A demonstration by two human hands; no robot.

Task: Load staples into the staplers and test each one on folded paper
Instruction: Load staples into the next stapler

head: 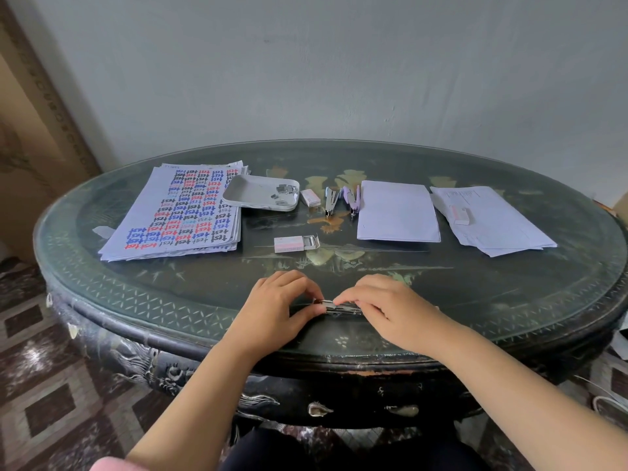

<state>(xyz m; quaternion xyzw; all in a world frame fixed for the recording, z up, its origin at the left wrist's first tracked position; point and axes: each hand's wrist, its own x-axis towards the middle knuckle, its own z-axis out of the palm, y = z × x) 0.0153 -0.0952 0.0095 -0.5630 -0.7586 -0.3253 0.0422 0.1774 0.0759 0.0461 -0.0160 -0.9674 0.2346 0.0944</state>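
Note:
Near the table's front edge my left hand (282, 300) and my right hand (384, 304) both pinch a small metal stapler (339, 307) lying on the glass top; most of it is hidden under my fingers. Further back lie a grey-blue stapler (330, 200) and a lilac stapler (352, 198), both opened. An open staple box (295, 244) sits in the middle. A folded white sheet (397, 212) lies to the right of the staplers.
A stack of sheets printed with "test" (180, 215) lies at the left. A white tray (258, 192) holds loose staple strips. One staple box (310, 197) lies beside the tray, another (460, 214) on the papers (492, 219) at the right. The oval table (136, 300) stands against a wall.

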